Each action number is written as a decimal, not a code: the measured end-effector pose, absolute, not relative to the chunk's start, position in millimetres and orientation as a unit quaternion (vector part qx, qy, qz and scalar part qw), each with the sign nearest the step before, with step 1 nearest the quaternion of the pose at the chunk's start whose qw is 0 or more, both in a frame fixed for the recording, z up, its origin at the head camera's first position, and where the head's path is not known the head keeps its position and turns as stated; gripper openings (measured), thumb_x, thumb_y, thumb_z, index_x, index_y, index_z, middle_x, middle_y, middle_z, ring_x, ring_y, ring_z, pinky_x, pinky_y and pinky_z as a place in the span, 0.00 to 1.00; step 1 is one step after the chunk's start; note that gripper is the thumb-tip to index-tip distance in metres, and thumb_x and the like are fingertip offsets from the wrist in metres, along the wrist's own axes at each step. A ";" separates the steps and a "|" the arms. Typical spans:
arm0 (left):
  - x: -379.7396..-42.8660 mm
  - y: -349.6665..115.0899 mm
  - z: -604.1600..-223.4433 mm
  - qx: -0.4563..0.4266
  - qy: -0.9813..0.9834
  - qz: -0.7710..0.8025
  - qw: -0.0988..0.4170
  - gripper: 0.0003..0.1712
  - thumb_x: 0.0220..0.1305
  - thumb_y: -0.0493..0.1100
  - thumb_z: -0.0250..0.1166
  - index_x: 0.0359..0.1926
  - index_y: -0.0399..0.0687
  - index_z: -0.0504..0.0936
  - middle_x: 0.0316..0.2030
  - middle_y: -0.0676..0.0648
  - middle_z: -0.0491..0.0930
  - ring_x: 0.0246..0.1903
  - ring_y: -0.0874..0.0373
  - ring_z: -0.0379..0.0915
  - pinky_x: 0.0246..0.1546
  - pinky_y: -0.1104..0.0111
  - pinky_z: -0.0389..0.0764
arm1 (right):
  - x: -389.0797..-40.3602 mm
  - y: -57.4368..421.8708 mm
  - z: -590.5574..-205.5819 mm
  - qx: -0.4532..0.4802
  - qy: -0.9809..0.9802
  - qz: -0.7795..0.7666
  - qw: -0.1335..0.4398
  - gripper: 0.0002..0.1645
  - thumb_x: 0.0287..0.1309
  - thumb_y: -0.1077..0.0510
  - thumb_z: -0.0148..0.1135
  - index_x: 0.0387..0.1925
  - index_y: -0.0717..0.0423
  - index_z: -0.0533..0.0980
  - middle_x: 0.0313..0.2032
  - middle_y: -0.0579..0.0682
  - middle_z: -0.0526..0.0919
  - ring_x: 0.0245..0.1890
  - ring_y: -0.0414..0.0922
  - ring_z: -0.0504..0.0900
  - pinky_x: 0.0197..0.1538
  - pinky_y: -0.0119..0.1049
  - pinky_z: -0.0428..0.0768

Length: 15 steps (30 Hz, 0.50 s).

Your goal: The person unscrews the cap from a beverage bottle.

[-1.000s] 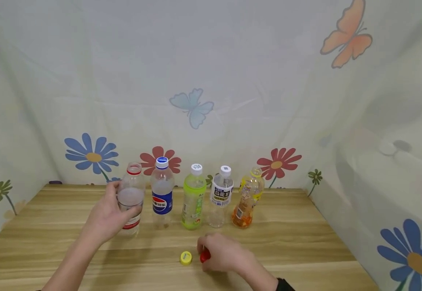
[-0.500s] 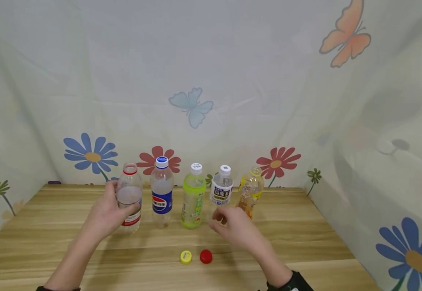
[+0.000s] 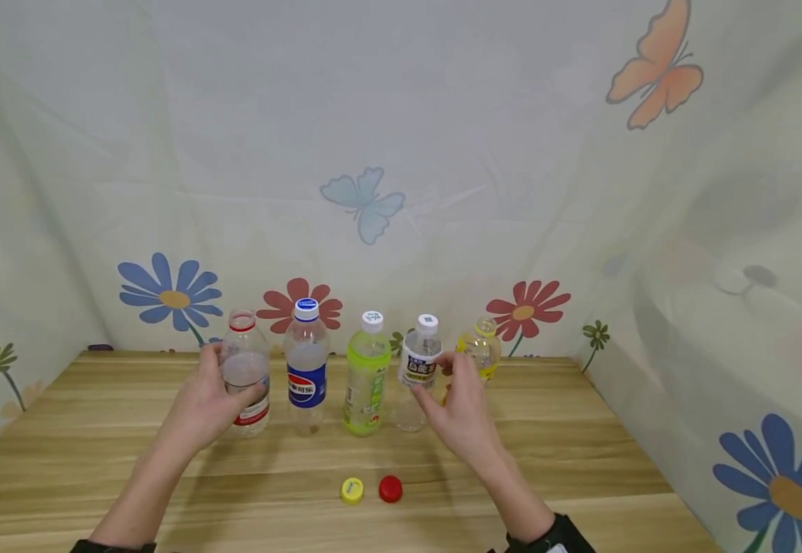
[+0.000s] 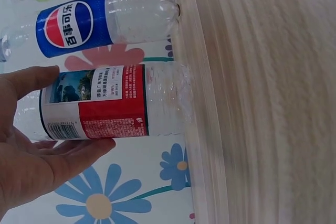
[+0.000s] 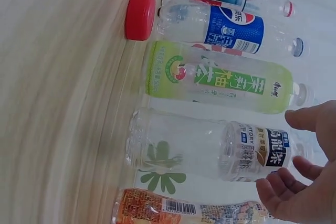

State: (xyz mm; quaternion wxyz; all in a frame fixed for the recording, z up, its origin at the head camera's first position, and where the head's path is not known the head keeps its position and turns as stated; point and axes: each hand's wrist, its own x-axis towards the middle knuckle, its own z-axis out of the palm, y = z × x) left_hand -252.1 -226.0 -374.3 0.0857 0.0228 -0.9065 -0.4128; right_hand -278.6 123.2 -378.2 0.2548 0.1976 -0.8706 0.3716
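My left hand (image 3: 203, 407) grips an uncapped clear bottle (image 4: 113, 100) with a red and white label, standing upright at the left end of a row. Its fingers and thumb lie around the label's upper part. My right hand (image 3: 466, 418) reaches to a clear oolong tea bottle (image 3: 418, 370) with a white cap. In the right wrist view its thumb and loosely bent fingers are spread on either side of that bottle's upper end. On the table in front lie a yellow cap (image 3: 352, 490) and a red cap (image 3: 390, 488).
Between the hands stand a capped Pepsi bottle (image 3: 306, 384) and a green tea bottle (image 3: 366, 376) with a white cap. An uncapped yellow and orange bottle (image 3: 482, 349) is partly hidden behind my right hand. A flowered cloth (image 3: 366, 123) hangs behind the wooden table (image 3: 290, 514).
My right hand has let go of the red cap on the table and moved up and forward to the oolong tea bottle. The left hand's bottle has shifted slightly left.
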 end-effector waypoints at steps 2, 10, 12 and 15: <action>-252.5 -226.4 -374.7 0.024 -0.905 -0.415 0.085 0.51 0.64 0.50 0.67 0.70 0.32 0.44 0.60 0.27 0.63 0.56 0.31 0.66 0.51 0.43 0.71 | -278.9 122.9 -378.1 0.193 -0.868 0.377 0.260 0.32 0.52 0.59 0.75 0.53 0.63 0.68 0.47 0.55 0.72 0.43 0.47 0.71 0.37 0.29 0.73; -254.2 -228.6 -374.6 0.032 -0.902 -0.423 0.076 0.53 0.64 0.49 0.67 0.71 0.32 0.41 0.61 0.26 0.60 0.58 0.30 0.63 0.52 0.41 0.69 | -280.2 123.2 -379.0 0.170 -0.879 0.382 0.229 0.48 0.53 0.56 0.75 0.69 0.63 0.58 0.59 0.57 0.67 0.58 0.51 0.70 0.56 0.39 0.73; -254.0 -228.6 -374.6 0.036 -0.901 -0.426 0.072 0.54 0.64 0.49 0.67 0.72 0.32 0.40 0.62 0.26 0.59 0.59 0.29 0.62 0.52 0.41 0.68 | -280.6 122.6 -379.4 0.171 -0.882 0.382 0.214 0.52 0.54 0.54 0.75 0.71 0.64 0.55 0.62 0.58 0.66 0.62 0.53 0.68 0.61 0.43 0.70; -253.9 -228.7 -374.7 0.039 -0.899 -0.432 0.068 0.55 0.64 0.48 0.68 0.73 0.33 0.38 0.63 0.26 0.58 0.59 0.29 0.61 0.53 0.40 0.67 | -282.2 121.0 -380.4 0.173 -0.884 0.386 0.200 0.54 0.54 0.53 0.74 0.73 0.64 0.53 0.65 0.59 0.64 0.65 0.54 0.66 0.62 0.44 0.68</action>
